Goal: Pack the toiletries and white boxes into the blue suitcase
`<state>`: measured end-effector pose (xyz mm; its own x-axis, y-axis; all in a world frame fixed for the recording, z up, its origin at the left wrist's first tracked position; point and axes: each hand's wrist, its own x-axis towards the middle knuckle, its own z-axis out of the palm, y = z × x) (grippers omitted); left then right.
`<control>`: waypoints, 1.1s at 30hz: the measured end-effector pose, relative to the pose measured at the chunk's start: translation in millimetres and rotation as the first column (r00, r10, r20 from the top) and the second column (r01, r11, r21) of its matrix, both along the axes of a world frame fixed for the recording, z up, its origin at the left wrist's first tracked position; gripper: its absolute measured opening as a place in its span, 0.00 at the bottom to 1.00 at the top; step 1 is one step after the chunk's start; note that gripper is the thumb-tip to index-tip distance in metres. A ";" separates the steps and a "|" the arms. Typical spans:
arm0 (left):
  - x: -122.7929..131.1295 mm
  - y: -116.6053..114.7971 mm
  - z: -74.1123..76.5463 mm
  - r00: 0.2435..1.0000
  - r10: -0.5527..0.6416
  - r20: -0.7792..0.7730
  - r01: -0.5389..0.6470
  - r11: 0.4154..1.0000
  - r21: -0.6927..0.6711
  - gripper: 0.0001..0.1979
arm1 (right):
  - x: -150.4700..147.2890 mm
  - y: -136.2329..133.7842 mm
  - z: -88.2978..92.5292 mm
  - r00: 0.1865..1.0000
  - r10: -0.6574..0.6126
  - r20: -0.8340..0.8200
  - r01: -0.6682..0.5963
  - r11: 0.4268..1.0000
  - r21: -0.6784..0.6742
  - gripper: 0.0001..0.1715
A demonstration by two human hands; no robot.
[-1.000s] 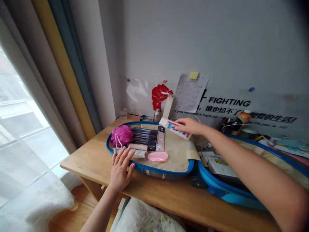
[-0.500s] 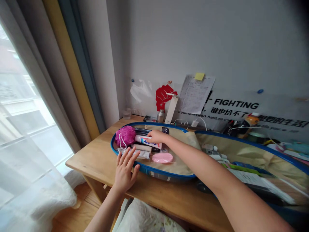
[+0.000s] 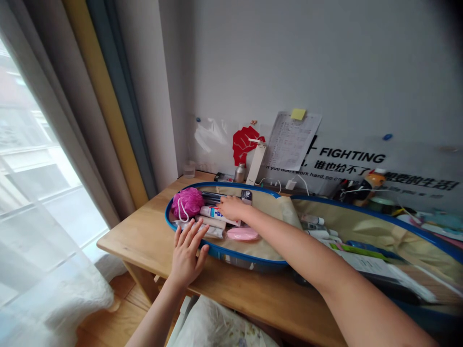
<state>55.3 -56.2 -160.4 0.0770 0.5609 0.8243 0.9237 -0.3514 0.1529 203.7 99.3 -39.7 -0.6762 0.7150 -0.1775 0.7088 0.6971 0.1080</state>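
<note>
- Toothpaste (image 3: 209,212) has been lowered into the suitcase (image 3: 253,261).
- Right hand (image 3: 231,207) is laid there; grip cannot be told.
- Left hand (image 3: 188,253) is spread at near rim (image 3: 217,252).
- Bare lining (image 3: 269,197) is left alongside.

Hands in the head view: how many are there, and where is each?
2: the left hand at the near side of the suitcase, the right hand over the printed tube inside it.

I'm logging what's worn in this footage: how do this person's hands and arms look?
The left hand and right hand are ungloved, with no ring, watch or bracelet visible. The left forearm and right arm show no sleeve up to the picture's edge.
</note>
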 end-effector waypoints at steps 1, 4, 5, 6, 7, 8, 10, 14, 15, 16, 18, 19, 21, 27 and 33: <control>0.0 0.0 -0.4 1.000 0.001 0.001 -0.001 1.000 -0.003 0.24 | -1.0 -1.6 -2.3 1.000 -0.004 -0.007 0.004 1.000 0.013 0.23; 0.4 -0.3 -0.4 1.000 -0.003 0.007 0.003 1.000 -0.002 0.23 | -3.7 -4.3 -5.2 0.999 -0.016 -0.036 0.017 0.999 0.031 0.27; 0.6 -0.6 -0.1 1.000 -0.003 0.009 0.003 1.000 -0.006 0.23 | -3.2 -3.7 -3.5 0.998 -0.023 -0.050 0.025 0.999 0.034 0.28; 0.6 -0.8 0.3 1.000 -0.001 0.010 0.001 1.000 -0.012 0.23 | -1.2 -1.8 0.0 0.997 -0.033 -0.066 0.036 0.999 0.038 0.28; 0.6 -1.0 0.7 1.000 0.001 0.011 -0.001 1.000 -0.019 0.23 | 2.9 1.4 5.4 0.995 -0.048 -0.086 0.052 0.998 0.045 0.29; 0.5 -1.2 1.0 1.000 0.001 0.010 -0.001 1.000 -0.020 0.23 | 9.4 5.9 12.6 0.992 -0.068 -0.107 0.074 0.996 0.053 0.29; 0.0 -1.2 1.4 1.000 -0.002 0.005 0.002 1.000 -0.008 0.23 | 31.1 17.8 30.9 0.981 -0.120 -0.153 0.132 0.989 0.070 0.30; -1.0 -0.5 0.4 1.000 -0.014 -0.010 0.014 0.999 0.029 0.22 | 107.9 40.6 68.1 0.941 -0.243 -0.237 0.269 0.959 0.087 0.26; -1.2 -0.3 -0.1 1.000 -0.014 -0.006 0.014 1.000 0.028 0.22 | 132.0 43.4 74.6 0.926 -0.282 -0.253 0.312 0.946 0.087 0.24; -1.4 -0.1 -0.7 1.000 -0.013 0.000 0.013 1.000 0.022 0.22 | 157.0 44.4 79.3 0.908 -0.322 -0.268 0.354 0.932 0.082 0.23; -1.6 0.2 -1.6 1.000 -0.010 0.015 0.010 1.000 0.007 0.24 | 206.9 41.6 82.8 0.869 -0.406 -0.282 0.438 0.897 0.058 0.22; -1.7 0.3 -1.9 1.000 -0.012 0.020 0.012 1.000 0.003 0.24 | 230.6 38.0 81.6 0.851 -0.445 -0.279 0.472 0.881 0.034 0.21; -2.1 0.4 -2.3 1.000 -0.020 0.020 0.019 1.000 0.006 0.25 | 272.9 28.0 73.9 0.815 -0.518 -0.259 0.531 0.847 -0.021 0.20; -2.6 0.9 -2.9 1.000 -0.017 0.023 0.017 1.000 0.008 0.27 | 348.4 -1.8 28.5 0.759 -0.635 -0.144 0.618 0.772 -0.146 0.07; -2.5 1.1 -2.0 1.000 -0.024 0.008 0.024 0.999 0.034 0.26 | 382.9 -7.5 -4.2 0.693 -0.717 -0.083 0.714 0.697 -0.059 0.09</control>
<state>52.8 -55.1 -162.4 0.0828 0.5310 0.8433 0.9135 -0.3787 0.1487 586.6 91.8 -43.9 0.0248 0.9864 -0.1626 0.9997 -0.0238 0.0080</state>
